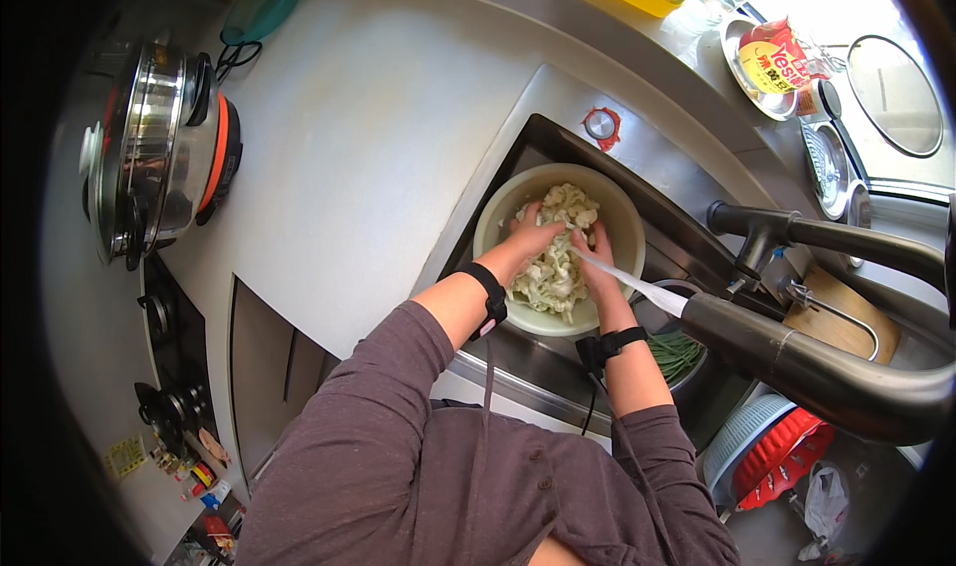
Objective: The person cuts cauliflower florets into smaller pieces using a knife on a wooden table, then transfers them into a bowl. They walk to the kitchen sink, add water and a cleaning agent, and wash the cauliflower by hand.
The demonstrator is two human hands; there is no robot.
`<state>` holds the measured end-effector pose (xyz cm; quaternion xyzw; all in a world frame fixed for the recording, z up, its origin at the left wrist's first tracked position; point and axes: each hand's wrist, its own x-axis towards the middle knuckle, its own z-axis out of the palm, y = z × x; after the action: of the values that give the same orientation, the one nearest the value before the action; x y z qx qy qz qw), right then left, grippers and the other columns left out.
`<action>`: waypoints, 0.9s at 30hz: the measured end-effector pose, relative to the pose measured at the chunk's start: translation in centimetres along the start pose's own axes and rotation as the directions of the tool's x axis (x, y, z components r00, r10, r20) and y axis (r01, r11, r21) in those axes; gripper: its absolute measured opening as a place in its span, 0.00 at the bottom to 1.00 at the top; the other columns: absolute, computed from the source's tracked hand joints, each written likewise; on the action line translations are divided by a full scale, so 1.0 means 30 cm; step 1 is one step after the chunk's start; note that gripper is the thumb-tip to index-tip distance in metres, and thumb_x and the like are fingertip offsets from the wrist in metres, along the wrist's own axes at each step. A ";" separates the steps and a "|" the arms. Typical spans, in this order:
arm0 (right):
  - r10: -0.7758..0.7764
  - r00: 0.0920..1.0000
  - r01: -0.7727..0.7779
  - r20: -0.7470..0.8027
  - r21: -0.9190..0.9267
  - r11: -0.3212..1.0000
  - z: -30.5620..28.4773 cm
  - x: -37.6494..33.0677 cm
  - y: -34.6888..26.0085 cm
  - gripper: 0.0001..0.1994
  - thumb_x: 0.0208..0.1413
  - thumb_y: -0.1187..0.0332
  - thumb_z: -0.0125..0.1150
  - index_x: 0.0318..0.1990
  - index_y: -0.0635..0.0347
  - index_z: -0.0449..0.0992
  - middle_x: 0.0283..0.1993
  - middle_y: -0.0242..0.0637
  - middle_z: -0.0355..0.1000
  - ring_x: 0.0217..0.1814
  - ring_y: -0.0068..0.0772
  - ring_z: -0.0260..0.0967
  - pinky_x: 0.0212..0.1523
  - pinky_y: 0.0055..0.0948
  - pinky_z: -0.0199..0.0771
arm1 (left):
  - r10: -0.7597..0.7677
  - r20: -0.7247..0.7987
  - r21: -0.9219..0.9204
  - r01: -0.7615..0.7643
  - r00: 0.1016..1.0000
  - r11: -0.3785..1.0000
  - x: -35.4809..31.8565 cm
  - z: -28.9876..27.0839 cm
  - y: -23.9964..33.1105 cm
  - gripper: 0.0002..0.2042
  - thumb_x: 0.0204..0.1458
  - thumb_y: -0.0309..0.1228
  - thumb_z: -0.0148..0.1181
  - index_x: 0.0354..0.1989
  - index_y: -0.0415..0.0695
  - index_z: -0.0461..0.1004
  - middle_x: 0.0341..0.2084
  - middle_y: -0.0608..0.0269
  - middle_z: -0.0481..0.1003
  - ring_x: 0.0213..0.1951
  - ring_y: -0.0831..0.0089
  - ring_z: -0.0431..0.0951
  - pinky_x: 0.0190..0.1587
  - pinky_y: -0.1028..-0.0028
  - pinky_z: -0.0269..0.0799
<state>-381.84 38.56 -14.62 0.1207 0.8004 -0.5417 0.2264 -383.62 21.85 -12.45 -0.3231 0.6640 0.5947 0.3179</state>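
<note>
1. While water runs in a thin stream from the faucet (797, 347), both hands work inside the pale bowl (495, 220), which sits in the sink (687, 237) at the counter's 3 o'clock side.
2. Left hand (533, 235): fingers spread apart, pressed flat on the cauliflower florets (558, 272) at the bowl's 10 o'clock area.
3. Right hand (595, 267): lies on the florets at the bowl's 3 o'clock area, directly under the stream; whether its fingers are apart or curled cannot be told.
4. Step in hand, as judged: rinsing and turning the florets under running water.
5. Next move, as judged: calls for lifting and rotating the florets so that lower pieces meet the stream, with pressure kept light to avoid breaking them.
6. Adjacent items: green beans (675, 352) at the bowl's 5 o'clock; a steel pot (149, 148) at the counter's 9 o'clock.
</note>
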 end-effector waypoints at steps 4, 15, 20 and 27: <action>0.055 0.997 -0.063 -0.062 -0.135 0.989 -0.017 -0.034 0.002 0.18 0.55 0.60 0.62 0.48 0.62 0.72 0.60 0.50 0.61 0.60 0.45 0.62 0.57 0.37 0.62 | 0.004 0.158 -0.002 -0.004 0.987 1.000 -0.035 -0.021 0.022 0.31 0.52 0.39 0.61 0.65 0.51 0.59 0.64 0.42 0.51 0.65 0.55 0.56 0.61 0.64 0.59; -0.326 0.945 0.327 -0.034 0.005 0.945 -0.010 -0.153 -0.056 0.10 0.55 0.65 0.61 0.40 0.60 0.75 0.44 0.42 0.73 0.50 0.44 0.67 0.54 0.38 0.63 | 0.385 0.031 0.127 -0.386 0.922 0.914 -0.200 0.024 0.078 0.17 0.51 0.36 0.63 0.48 0.45 0.76 0.61 0.45 0.58 0.61 0.56 0.60 0.60 0.63 0.60; -0.143 0.989 0.146 -0.033 0.182 0.972 -0.024 -0.187 -0.126 0.12 0.57 0.64 0.59 0.45 0.61 0.74 0.43 0.39 0.74 0.45 0.33 0.70 0.48 0.33 0.68 | 0.301 0.166 -0.113 -0.285 0.939 0.952 -0.220 -0.023 0.092 0.12 0.49 0.29 0.64 0.40 0.36 0.77 0.38 0.56 0.76 0.39 0.72 0.74 0.43 0.72 0.69; 0.029 0.997 -0.050 0.071 0.308 0.950 -0.047 -0.228 -0.224 0.17 0.58 0.63 0.61 0.47 0.69 0.76 0.36 0.35 0.76 0.37 0.21 0.71 0.38 0.21 0.71 | 0.304 0.256 0.037 -0.324 0.918 0.945 -0.235 -0.048 0.084 0.10 0.45 0.27 0.66 0.35 0.34 0.77 0.28 0.59 0.78 0.31 0.76 0.76 0.33 0.73 0.71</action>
<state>-379.17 37.65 -5.35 0.1527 0.6954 -0.6593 0.2416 -381.57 20.98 -5.16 -0.1231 0.6854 0.6470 0.3107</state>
